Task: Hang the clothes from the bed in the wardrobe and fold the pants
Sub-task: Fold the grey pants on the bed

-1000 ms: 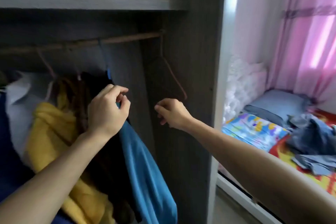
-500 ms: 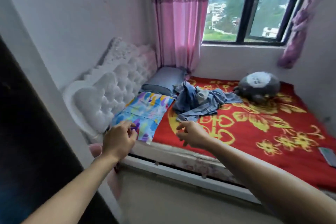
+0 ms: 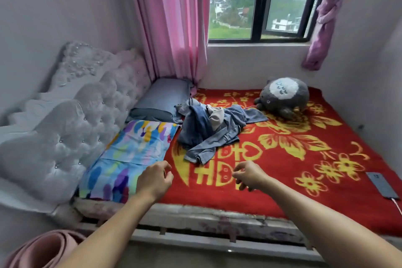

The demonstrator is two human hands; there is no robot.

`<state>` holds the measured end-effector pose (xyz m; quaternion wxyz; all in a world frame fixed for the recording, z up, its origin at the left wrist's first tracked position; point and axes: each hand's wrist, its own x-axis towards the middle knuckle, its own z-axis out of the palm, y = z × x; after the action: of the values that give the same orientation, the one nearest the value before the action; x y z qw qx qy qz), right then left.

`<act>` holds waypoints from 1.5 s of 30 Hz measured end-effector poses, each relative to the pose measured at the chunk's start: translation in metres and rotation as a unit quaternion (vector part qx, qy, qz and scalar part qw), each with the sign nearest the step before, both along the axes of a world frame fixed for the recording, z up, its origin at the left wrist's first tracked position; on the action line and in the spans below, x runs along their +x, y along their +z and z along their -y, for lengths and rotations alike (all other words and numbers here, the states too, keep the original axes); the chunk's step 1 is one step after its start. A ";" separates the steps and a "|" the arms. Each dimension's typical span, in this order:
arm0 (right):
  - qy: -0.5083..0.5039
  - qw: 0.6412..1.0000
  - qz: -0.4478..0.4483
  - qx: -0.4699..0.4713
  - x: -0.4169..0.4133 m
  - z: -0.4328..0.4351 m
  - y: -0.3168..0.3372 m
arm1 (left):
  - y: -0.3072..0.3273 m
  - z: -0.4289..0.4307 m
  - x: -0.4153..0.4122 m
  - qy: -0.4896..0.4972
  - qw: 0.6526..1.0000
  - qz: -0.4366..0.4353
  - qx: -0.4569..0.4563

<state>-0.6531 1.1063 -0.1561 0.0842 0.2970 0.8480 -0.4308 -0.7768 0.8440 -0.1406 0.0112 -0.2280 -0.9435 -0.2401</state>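
A crumpled heap of blue denim clothes [image 3: 214, 128] lies on the bed's red and yellow blanket [image 3: 304, 159], beside the pillows. My left hand [image 3: 153, 180] hovers over the near edge of the colourful pillow, fingers loosely curled, holding nothing. My right hand [image 3: 248, 175] hovers over the blanket a little short of the heap, fingers apart and empty. Both hands are clear of the clothes. The wardrobe is out of view.
A colourful pillow [image 3: 132, 154] and a grey pillow [image 3: 163, 100] lie against the tufted headboard [image 3: 71, 115]. A grey plush toy [image 3: 282, 97] sits at the far side. A phone [image 3: 381, 185] on a cable lies at the right. A pink roll [image 3: 43, 250] stands bottom left.
My view has swung from the wardrobe's hanging clothes to the bed. Both hands left the hangers and now reach out over the bed toward the denim heap, closer than half a second ago.
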 end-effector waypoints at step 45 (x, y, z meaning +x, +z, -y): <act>0.019 0.969 0.072 0.236 -0.593 -0.330 -0.356 | -0.339 -0.256 -0.435 0.063 0.948 0.279 -0.139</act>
<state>-1.2460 1.4361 -0.5120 0.0804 0.3228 0.9228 -0.1942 -1.2116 1.0996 -0.4799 -0.2692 -0.0912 -0.9454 -0.1594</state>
